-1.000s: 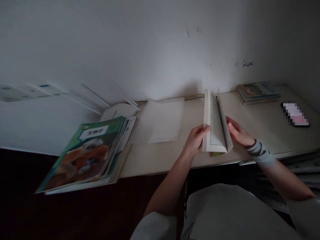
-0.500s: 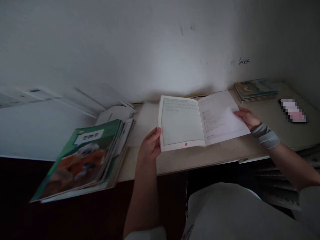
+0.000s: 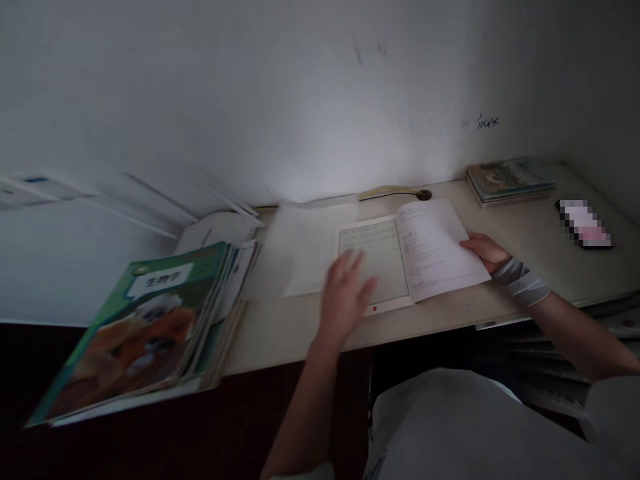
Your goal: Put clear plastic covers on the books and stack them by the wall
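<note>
An opened booklet (image 3: 440,250) lies spread on the desk, its left page framed in green and its right page printed with small text. Over the lower left part of the left page is my left hand (image 3: 345,293), fingers apart and a little blurred; whether it touches the paper I cannot tell. My right hand (image 3: 487,252), with a grey band at the wrist, pinches the outer edge of the right page, which is raised slightly. Left of the booklet a blank white sheet (image 3: 305,253) rests on the desk.
A stack of textbooks with a green cover (image 3: 145,320) sits at the left, reaching past the front edge of the desk (image 3: 280,333). Another stack of books (image 3: 510,183) stands at the back right, near a phone (image 3: 585,223). A yellow cable (image 3: 390,191) runs along the wall.
The booklet has come down onto the desk. My left hand has let go of its left edge and moved right over the page. My right hand still holds the right page.
</note>
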### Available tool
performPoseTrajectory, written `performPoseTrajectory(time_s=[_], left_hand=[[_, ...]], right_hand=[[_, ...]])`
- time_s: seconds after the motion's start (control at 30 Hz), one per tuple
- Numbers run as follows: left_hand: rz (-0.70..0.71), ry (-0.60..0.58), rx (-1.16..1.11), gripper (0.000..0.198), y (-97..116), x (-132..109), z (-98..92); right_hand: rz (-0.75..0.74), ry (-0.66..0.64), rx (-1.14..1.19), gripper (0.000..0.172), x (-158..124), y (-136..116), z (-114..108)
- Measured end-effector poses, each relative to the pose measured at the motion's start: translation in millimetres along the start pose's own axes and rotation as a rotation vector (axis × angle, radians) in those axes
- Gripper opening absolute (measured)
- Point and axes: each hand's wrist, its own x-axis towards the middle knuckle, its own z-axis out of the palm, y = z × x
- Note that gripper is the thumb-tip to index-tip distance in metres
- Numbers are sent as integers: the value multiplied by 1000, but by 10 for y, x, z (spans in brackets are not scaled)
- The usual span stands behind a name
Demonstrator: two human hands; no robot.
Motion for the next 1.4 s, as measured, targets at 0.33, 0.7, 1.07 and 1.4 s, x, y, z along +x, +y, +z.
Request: performPoseTrajectory(time_s=[0.33, 0.7, 1.07, 1.4], left_hand=[[564, -147, 227, 30, 848, 80, 434], [622, -113, 198, 22, 1000, 106, 384], [649, -262, 191, 25, 1227, 135, 679], [739, -240, 205, 26, 1284, 266, 934]], right_hand=[[-105, 90, -741, 39, -174, -25, 114], [-290, 330, -1623, 59, -662, 546, -342], [-376, 367, -1548, 57, -860, 634, -232], [-351, 328, -1491, 46, -958, 569, -239]])
